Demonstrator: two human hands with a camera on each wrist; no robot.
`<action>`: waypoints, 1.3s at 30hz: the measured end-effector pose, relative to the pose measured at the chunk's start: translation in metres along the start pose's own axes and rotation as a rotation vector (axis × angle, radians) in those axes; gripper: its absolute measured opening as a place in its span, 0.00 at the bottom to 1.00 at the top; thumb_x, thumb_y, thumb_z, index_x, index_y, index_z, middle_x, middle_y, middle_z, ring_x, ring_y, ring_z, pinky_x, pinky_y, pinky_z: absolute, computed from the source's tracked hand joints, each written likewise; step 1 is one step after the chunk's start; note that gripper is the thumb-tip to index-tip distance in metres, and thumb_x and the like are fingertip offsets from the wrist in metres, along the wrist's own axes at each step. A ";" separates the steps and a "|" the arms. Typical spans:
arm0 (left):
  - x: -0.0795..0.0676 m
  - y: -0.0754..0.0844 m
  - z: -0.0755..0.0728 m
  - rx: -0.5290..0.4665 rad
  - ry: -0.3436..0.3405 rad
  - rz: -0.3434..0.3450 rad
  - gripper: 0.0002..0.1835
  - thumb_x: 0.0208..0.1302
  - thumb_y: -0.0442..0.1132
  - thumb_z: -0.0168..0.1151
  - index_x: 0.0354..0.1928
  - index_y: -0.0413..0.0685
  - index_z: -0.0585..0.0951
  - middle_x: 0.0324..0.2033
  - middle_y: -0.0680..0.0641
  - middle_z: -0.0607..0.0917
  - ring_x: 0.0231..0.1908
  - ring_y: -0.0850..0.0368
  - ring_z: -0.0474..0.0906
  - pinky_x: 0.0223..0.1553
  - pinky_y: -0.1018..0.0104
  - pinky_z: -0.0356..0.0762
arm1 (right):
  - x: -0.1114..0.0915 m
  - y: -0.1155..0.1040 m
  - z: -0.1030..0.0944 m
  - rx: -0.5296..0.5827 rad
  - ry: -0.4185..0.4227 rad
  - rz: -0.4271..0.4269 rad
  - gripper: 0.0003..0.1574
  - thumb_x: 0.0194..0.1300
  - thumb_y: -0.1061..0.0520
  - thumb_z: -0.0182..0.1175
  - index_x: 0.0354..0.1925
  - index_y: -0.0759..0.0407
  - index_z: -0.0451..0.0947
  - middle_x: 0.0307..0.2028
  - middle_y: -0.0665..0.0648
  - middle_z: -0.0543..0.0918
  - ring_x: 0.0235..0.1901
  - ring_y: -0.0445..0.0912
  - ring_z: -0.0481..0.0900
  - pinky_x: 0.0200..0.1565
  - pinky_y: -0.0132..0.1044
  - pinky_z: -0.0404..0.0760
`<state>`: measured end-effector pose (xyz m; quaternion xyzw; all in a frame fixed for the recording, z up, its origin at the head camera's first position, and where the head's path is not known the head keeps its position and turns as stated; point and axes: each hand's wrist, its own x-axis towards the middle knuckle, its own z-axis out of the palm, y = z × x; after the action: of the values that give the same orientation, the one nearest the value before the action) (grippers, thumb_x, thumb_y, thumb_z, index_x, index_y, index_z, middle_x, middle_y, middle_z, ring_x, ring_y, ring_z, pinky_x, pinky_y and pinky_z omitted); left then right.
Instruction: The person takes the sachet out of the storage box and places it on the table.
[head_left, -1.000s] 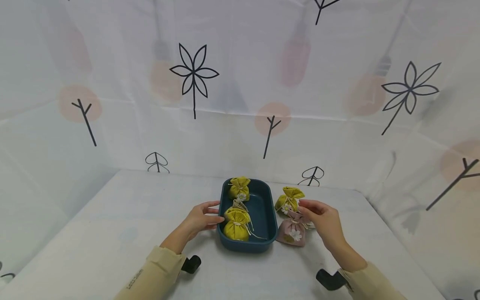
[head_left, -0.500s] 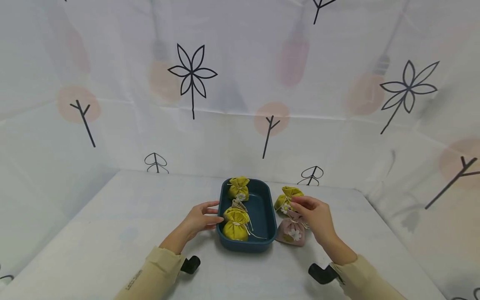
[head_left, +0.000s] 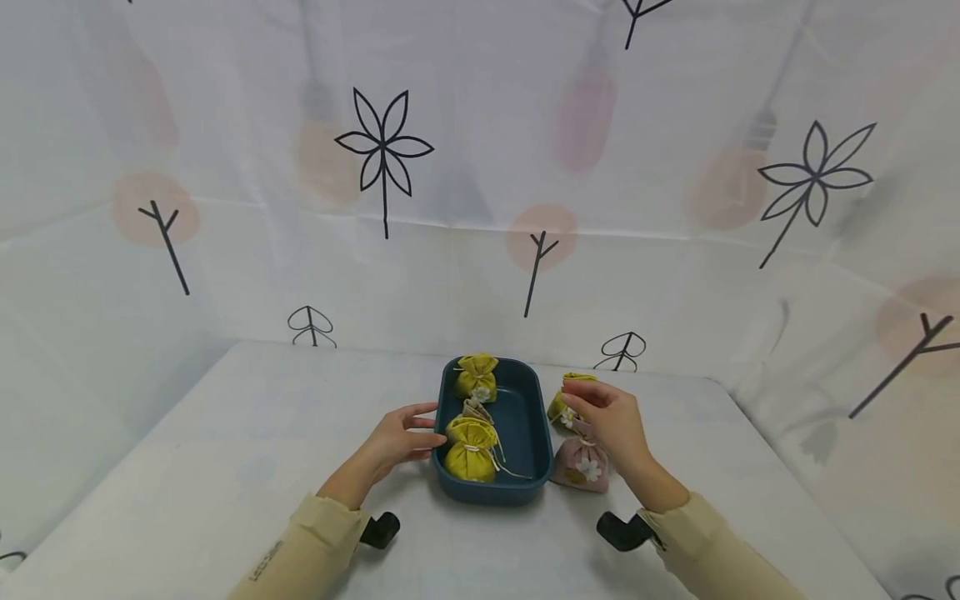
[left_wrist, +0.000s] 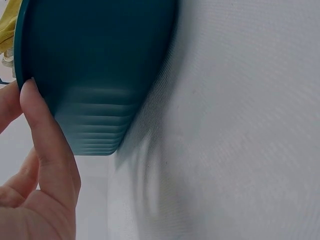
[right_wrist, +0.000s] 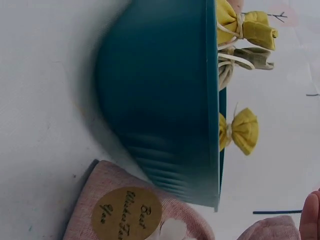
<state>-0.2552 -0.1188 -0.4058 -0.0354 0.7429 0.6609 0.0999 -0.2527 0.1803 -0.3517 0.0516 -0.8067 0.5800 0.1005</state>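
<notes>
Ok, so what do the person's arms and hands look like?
The left sleeve and right sleeve are pale beige cloth; dark lettering, too small to read, marks the left one. A stubby, bent black piece pokes out near each cuff. The left hand and right hand wear no gloves.

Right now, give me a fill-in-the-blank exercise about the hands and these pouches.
The ____ hand touches the teal tub.
The tub holds a grey-green pouch and ____ yellow pouches.
The pink pouch lies to the tub's ____ in the head view.
The round sticker reads "Best Wishes For ____".

Missing words: left; two; right; You.
</notes>
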 end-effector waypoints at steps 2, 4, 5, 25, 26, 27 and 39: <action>0.000 0.000 0.000 0.000 -0.002 0.001 0.36 0.51 0.33 0.71 0.64 0.46 0.69 0.52 0.39 0.75 0.34 0.55 0.80 0.37 0.62 0.81 | 0.002 -0.001 0.002 0.009 0.000 -0.008 0.20 0.59 0.55 0.65 0.47 0.66 0.79 0.45 0.60 0.82 0.41 0.40 0.79 0.42 0.26 0.77; 0.000 0.000 0.000 -0.002 -0.003 0.000 0.35 0.51 0.33 0.71 0.64 0.47 0.70 0.52 0.39 0.75 0.34 0.55 0.80 0.37 0.62 0.81 | 0.004 -0.001 0.005 0.018 -0.004 -0.016 0.20 0.59 0.55 0.65 0.47 0.66 0.79 0.45 0.60 0.82 0.40 0.39 0.79 0.42 0.25 0.77; 0.000 -0.001 0.000 -0.002 -0.003 0.001 0.35 0.51 0.33 0.71 0.64 0.47 0.70 0.52 0.39 0.75 0.34 0.55 0.80 0.37 0.62 0.81 | 0.005 -0.002 0.006 0.027 -0.006 -0.019 0.20 0.59 0.56 0.65 0.47 0.66 0.79 0.45 0.59 0.82 0.40 0.39 0.79 0.41 0.24 0.77; 0.001 -0.001 0.000 0.006 -0.006 -0.001 0.37 0.50 0.34 0.71 0.64 0.46 0.69 0.52 0.39 0.75 0.35 0.54 0.80 0.38 0.62 0.81 | 0.022 -0.010 0.031 -0.005 -0.051 0.012 0.23 0.59 0.51 0.65 0.49 0.62 0.80 0.45 0.56 0.82 0.45 0.46 0.78 0.47 0.33 0.77; 0.001 0.000 0.000 0.005 -0.005 -0.002 0.37 0.50 0.34 0.71 0.64 0.46 0.69 0.52 0.39 0.75 0.35 0.54 0.80 0.38 0.62 0.81 | 0.023 -0.011 0.033 -0.013 -0.050 0.014 0.22 0.58 0.50 0.66 0.48 0.62 0.80 0.45 0.55 0.83 0.45 0.46 0.78 0.47 0.34 0.77; 0.001 0.000 0.000 0.004 -0.005 -0.002 0.37 0.50 0.34 0.71 0.64 0.46 0.69 0.52 0.39 0.75 0.35 0.54 0.80 0.38 0.62 0.81 | 0.025 -0.012 0.034 -0.019 -0.050 0.015 0.23 0.58 0.50 0.66 0.48 0.62 0.80 0.45 0.55 0.83 0.45 0.46 0.78 0.48 0.35 0.77; 0.003 -0.001 0.000 0.014 0.003 -0.011 0.36 0.51 0.34 0.71 0.64 0.47 0.69 0.52 0.39 0.75 0.35 0.54 0.80 0.37 0.62 0.81 | 0.041 -0.017 0.050 0.025 -0.056 0.033 0.17 0.59 0.55 0.65 0.46 0.61 0.81 0.44 0.57 0.83 0.45 0.48 0.78 0.50 0.42 0.76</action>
<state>-0.2576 -0.1189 -0.4075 -0.0397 0.7474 0.6553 0.1024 -0.2945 0.1286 -0.3426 0.0558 -0.8028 0.5898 0.0675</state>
